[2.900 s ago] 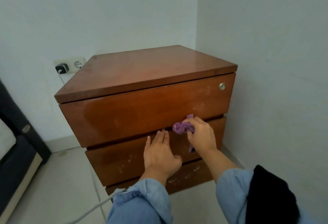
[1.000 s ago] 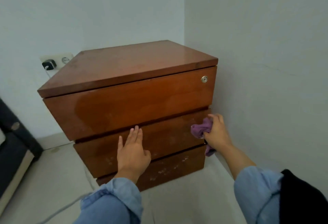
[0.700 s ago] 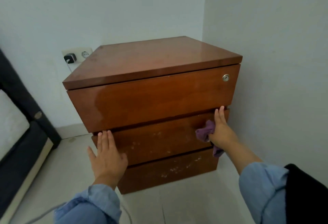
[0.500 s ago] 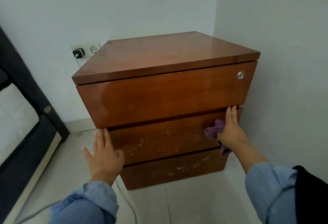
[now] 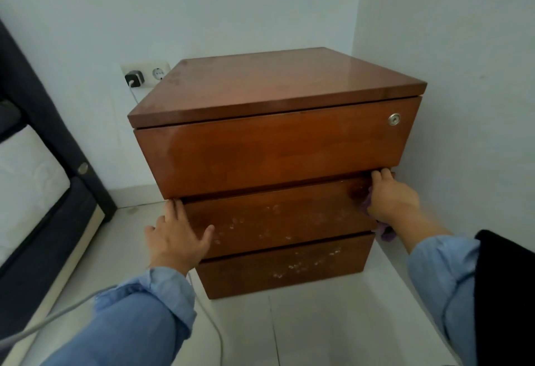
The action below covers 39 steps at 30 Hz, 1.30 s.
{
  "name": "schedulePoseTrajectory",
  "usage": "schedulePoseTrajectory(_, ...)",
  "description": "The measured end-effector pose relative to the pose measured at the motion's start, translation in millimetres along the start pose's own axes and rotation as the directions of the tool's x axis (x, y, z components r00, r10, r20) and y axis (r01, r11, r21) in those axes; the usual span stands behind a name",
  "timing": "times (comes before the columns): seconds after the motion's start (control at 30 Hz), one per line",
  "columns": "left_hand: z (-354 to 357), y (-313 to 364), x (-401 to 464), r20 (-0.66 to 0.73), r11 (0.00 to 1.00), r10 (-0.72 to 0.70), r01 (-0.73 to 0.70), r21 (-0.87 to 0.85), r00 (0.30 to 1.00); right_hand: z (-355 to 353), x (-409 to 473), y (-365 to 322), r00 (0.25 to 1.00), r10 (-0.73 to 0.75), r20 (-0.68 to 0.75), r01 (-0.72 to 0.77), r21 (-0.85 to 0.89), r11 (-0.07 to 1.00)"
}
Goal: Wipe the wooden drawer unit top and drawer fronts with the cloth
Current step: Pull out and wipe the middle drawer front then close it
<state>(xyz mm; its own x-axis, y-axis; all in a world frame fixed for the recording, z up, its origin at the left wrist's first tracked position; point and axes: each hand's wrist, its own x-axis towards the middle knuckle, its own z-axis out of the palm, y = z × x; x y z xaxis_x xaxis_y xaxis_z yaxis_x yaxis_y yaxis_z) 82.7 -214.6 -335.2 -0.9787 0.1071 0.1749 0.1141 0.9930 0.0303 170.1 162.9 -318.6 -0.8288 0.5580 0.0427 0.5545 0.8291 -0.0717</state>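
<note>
Hands braced at both ends of the middle drawer front.

Right hand (image 5: pixel 390 199) lies at the right end of the middle drawer front (image 5: pixel 278 218), fingertips hooked over its top edge, pressing the purple cloth (image 5: pixel 386 231) against the wood; a tail of cloth hangs below the wrist. Left hand (image 5: pixel 176 235) is spread flat on that drawer's left end, fingers straight, thumb out. Half a second ago it hovered off the left corner; now it touches the front. Wooden drawer unit (image 5: pixel 275 84) is glossy reddish-brown and boxy, with a round metal lock (image 5: pixel 394 119) on the top drawer and pale specks across the two lower fronts.
</note>
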Motion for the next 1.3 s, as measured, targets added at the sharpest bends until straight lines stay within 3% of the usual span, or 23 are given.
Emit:
schedulePoseTrajectory(0.27, -13.5, -3.0, 7.2, 0.049, 0.993, 0.035, -0.041, 0.107, 0.998, -10.0, 4.7, 3.1, 0.999, -0.049, -0.006, 0.048, -0.053, 0.997)
schedulePoseTrajectory(0.73, -30.1, -7.1, 17.4, -0.051, 0.958, 0.115, -0.097, 0.268, 0.992, -25.1, 8.3, 8.5, 0.996, -0.092, -0.016, 0.090, -0.070, 0.993)
schedulePoseTrajectory(0.97, -29.8, -10.7, -0.4, -0.062, 0.971, 0.118, -0.102, 0.217, 0.991, -20.1, -6.9, 12.6, 0.996, -0.075, -0.049, 0.073, -0.035, 0.997)
schedulePoseTrajectory(1.2, -35.3, -13.4, -26.7, -0.036, 0.976, 0.099, -0.090, 0.201, 0.994, -21.1, -33.8, 24.7, 0.999, 0.010, 0.049, -0.017, 0.150, 0.989)
schedulePoseTrajectory(1.3, -39.7, -5.3, -35.6, -0.030, 0.984, 0.085, -0.079, 0.160, 0.996, -33.0, -41.6, 31.2, 0.992, 0.087, 0.090, -0.114, 0.363, 0.925)
